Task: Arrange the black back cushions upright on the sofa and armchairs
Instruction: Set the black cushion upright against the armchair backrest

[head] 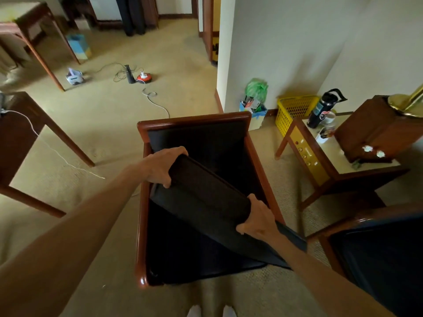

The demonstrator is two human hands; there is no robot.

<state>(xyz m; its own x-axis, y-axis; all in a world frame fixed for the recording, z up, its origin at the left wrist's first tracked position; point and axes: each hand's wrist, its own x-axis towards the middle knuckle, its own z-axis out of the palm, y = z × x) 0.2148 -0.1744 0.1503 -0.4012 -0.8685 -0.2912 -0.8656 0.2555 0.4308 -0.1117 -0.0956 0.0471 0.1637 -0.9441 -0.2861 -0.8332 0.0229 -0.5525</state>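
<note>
Black cushion (206, 197) gripped by both hands – left hand (162, 165), right hand (258, 218) – over armchair (142, 225)

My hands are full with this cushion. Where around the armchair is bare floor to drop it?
Bare carpet lies left of the armchair, up to the wooden table leg. The strip between armchair and side table is narrower. Behind the chair it is crowded: yellow basket, green bag, white cord.

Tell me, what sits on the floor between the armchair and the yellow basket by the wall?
In the head view, a small box stuffed with odds and ends, a green plastic bag behind it, stands between the armchair and the yellow basket.
</note>
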